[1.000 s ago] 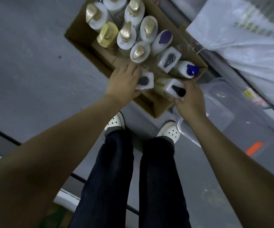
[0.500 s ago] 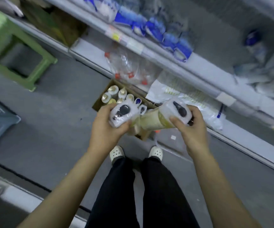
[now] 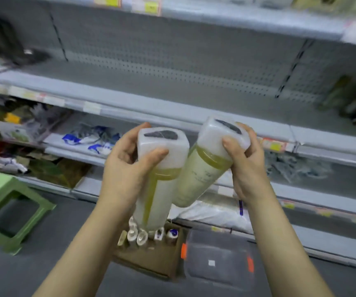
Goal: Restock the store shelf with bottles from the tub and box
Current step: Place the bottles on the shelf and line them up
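Observation:
My left hand (image 3: 128, 168) grips a tall pale-yellow bottle (image 3: 157, 189) just under its clear square cap. My right hand (image 3: 245, 161) holds a second bottle of the same kind (image 3: 198, 181), tilted so its base leans against the first. Both are raised in front of a grey shelf (image 3: 172, 97) whose middle stretch is bare. Down on the floor, the cardboard box (image 3: 151, 260) holds several more bottles, and a clear plastic tub (image 3: 217, 260) with orange clips sits to its right.
A green plastic stool (image 3: 8, 211) stands on the floor at the left. Lower shelves carry bagged goods, and a white plastic bag (image 3: 213, 213) lies behind the box. Dark bottles (image 3: 352, 99) stand at the shelf's right end.
Both hands lifted a bottle each out of the box and rose to shelf height. My view swung up from the floor to the shelves.

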